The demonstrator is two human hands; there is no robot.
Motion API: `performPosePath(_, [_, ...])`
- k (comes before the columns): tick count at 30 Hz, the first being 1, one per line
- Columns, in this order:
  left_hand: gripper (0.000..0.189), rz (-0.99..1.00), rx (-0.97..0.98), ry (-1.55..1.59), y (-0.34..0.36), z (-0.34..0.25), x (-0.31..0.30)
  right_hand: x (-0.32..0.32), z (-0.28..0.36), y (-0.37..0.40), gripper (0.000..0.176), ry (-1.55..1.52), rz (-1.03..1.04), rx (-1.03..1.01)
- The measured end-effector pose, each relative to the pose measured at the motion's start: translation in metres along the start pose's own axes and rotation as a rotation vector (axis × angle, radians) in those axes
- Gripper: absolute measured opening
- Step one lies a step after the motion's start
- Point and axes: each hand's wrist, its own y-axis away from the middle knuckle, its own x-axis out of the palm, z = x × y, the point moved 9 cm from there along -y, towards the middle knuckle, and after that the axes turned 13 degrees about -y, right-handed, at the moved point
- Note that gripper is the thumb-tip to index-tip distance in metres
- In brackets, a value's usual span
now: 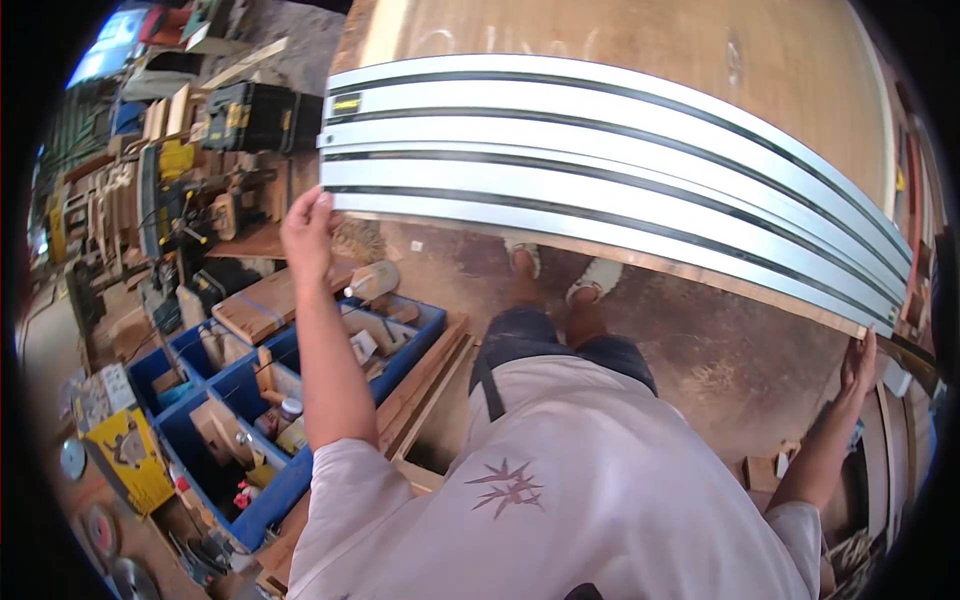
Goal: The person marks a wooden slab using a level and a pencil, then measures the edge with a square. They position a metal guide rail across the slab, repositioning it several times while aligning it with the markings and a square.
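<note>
Rails (600, 139) of silver colour lie on the wooden board (650, 30); left hand (309, 235) grips one corner; right hand's (858, 366) grip, at another, I cannot tell.

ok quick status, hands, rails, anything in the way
Left hand at the left end, right hand at the right near corner; silver rails lying across wooden panel; nothing seen on top of them.

No lettering can be read: the small yellow-and-black label (346, 104) on the silver rails (560, 128) is too blurred, and the pale marks (500, 42) on the wooden panel (650, 40) are too faint.
</note>
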Motion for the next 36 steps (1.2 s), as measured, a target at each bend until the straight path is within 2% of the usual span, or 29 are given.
performPosePath(3, [0.025,0.016,-0.002,0.061,0.003,-0.005,0.004,0.008,0.002,0.008,0.044,0.018,-0.048,-0.005])
performPosePath(10, [0.024,0.000,-0.015,0.048,0.004,-0.007,0.005,0.016,0.005,0.011,0.043,0.029,-0.002,-0.020])
performPosePath(12, [0.025,0.024,-0.012,0.088,0.004,-0.005,0.005,0.017,0.001,0.010,0.044,0.056,0.021,0.029])
performPosePath(14, [0.026,-0.023,-0.026,-0.136,0.001,0.000,-0.004,-0.013,-0.006,-0.002,0.045,0.095,-0.034,0.186])
performPosePath(16, [0.026,-0.015,0.000,-0.001,0.002,0.002,-0.003,-0.038,-0.011,-0.017,0.046,0.026,-0.064,0.263])
performPosePath(19, [0.024,0.001,-0.032,0.046,0.006,-0.002,0.002,-0.009,0.001,-0.002,0.050,0.054,-0.123,0.091])
performPosePath(25, [0.023,0.041,-0.005,0.116,0.006,-0.004,0.004,-0.016,0.001,-0.011,0.056,0.079,-0.060,0.139])
performPosePath(36, [0.023,0.048,-0.077,0.175,0.012,-0.005,0.010,-0.009,0.001,-0.011,0.042,0.049,-0.050,0.155])
